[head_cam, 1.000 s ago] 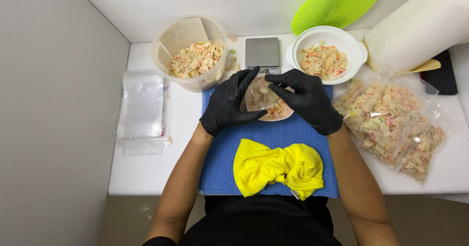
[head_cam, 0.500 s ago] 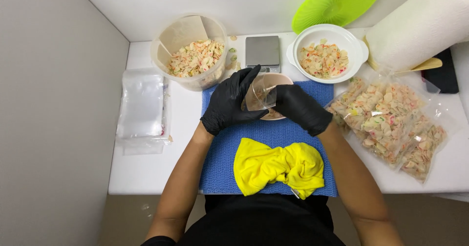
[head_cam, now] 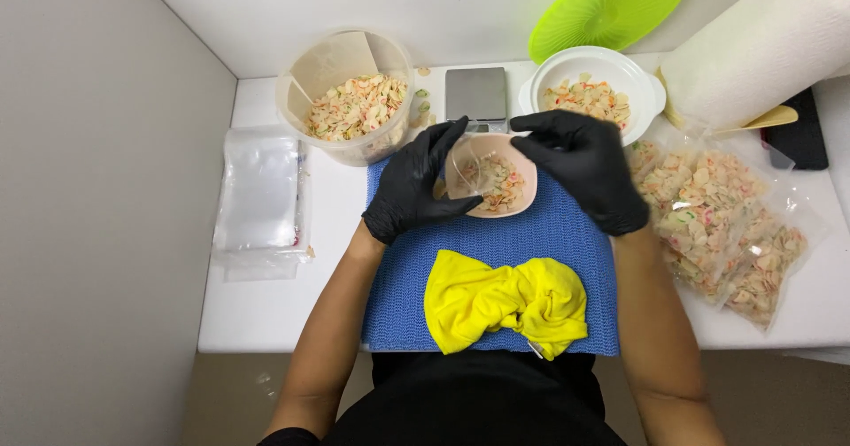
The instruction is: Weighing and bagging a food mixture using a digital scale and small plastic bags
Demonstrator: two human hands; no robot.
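Tub [head_cam: 350,110], scale [head_cam: 476,94] and white bowl [head_cam: 591,92] crowd beyond hands.

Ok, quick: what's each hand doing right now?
Left hand: closed on a small clear bag, held over the pink bowl.
Right hand: fingers loosely open above the bowl; holding nothing I can see.

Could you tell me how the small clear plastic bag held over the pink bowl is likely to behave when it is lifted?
The small clear plastic bag looks thin and creased, so it will probably flop unless held open. It seems nearly empty, so likely very light. Pinched by the left hand in a smooth black glove, the film might slip. The right hand hovers above the pink bowl.
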